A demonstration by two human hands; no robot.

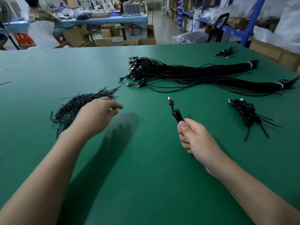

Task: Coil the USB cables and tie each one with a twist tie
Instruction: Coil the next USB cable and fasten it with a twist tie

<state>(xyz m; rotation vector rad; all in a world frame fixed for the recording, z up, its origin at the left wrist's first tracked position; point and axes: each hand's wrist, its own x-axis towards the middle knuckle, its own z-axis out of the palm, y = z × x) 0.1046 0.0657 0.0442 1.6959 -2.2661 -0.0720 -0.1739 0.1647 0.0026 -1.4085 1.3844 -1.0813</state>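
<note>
One coiled USB cable (176, 113) is fist-gripped by the right hand (195, 139) to hold its loops, right of the twist-tie pile (73, 108) the left hand (97, 116) (fingers loose, empty) reaches over.

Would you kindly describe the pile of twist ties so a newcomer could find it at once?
On the green table, look left, just beyond the left hand. The pile of twist ties is a messy heap of short, thin black strands. Unlike the long cable bundles to its right, they carry no plugs and no white bands.
</note>
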